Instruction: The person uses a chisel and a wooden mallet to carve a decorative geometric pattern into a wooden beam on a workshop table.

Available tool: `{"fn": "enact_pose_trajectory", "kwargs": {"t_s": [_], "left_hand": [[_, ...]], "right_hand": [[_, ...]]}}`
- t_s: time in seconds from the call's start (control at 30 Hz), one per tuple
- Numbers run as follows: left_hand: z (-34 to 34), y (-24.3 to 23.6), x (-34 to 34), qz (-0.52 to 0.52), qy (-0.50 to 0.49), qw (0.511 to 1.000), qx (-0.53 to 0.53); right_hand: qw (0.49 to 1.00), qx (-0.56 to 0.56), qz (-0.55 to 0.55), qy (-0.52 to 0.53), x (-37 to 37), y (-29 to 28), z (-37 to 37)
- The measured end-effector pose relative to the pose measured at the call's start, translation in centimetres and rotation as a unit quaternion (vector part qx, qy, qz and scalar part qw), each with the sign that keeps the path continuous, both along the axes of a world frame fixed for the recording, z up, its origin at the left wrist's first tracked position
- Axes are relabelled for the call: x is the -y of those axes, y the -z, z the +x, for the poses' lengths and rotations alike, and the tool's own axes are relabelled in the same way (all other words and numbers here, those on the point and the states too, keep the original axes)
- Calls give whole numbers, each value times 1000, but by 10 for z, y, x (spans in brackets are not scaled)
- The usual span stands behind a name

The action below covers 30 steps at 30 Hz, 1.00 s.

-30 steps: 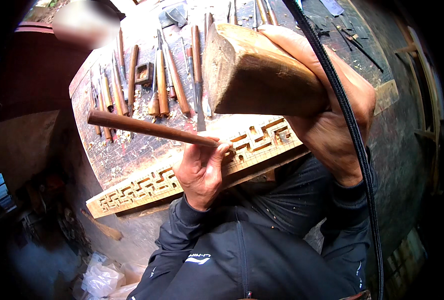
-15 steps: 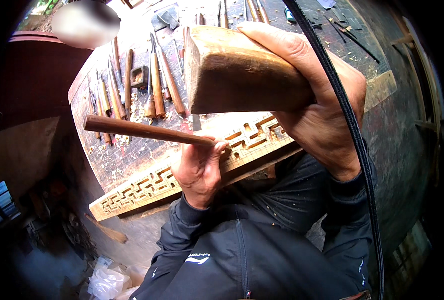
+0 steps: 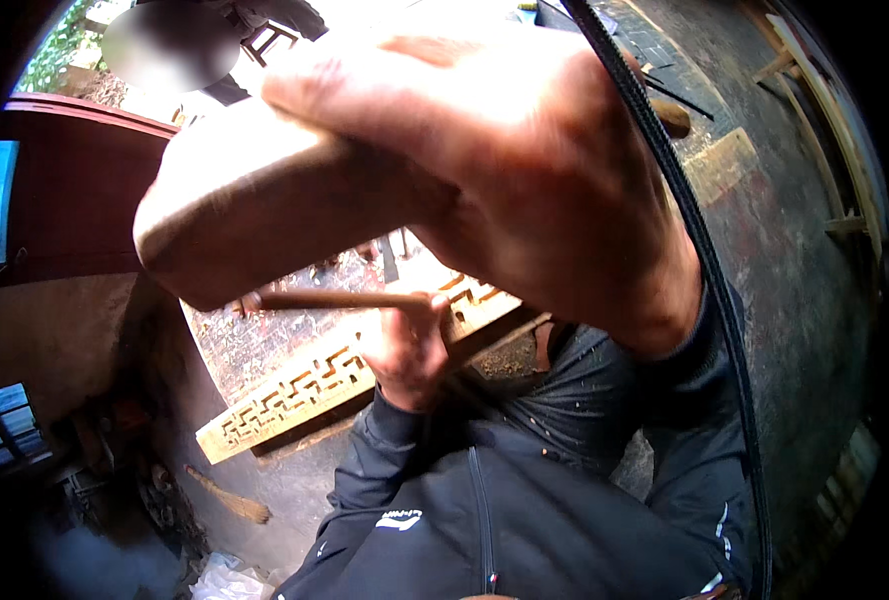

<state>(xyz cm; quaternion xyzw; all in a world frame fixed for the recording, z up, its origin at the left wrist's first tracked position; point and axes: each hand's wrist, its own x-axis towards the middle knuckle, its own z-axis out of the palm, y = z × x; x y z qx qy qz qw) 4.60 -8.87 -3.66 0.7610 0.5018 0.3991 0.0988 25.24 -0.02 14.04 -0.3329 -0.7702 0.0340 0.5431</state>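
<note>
My right hand grips a thick, block-shaped wooden mallet, slightly blurred and large in the upper middle. My left hand is closed round a chisel, whose round brown wooden handle points left. The mallet hangs just over the handle's butt end; whether they touch, I cannot tell. Beneath my left hand lies a long pale board with a carved angular fretwork pattern, slanting up to the right. The chisel's blade is hidden by my left hand.
The board rests at the near edge of a dark workbench; the mallet and my right arm cover most of its tools. A black cord crosses on the right. A broom and white plastic bag lie at lower left.
My right hand has swung the mallet left and down toward the chisel's butt end. The handle lies more level. The whole view has shifted a little.
</note>
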Motion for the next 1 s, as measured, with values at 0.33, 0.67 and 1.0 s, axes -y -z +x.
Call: {"fn": "enact_pose_trajectory", "kwargs": {"t_s": [0.33,0.67,1.0], "left_hand": [[-2,30,-4,-55,1,988,146],[-5,24,-6,-75,24,991,106],[0,10,-14,31,66,996,53]], "right_hand": [[990,86,72,80,2,1,-3],[980,133,95,114,-4,4,-6],[969,174,116,130,-9,-2,8]]}}
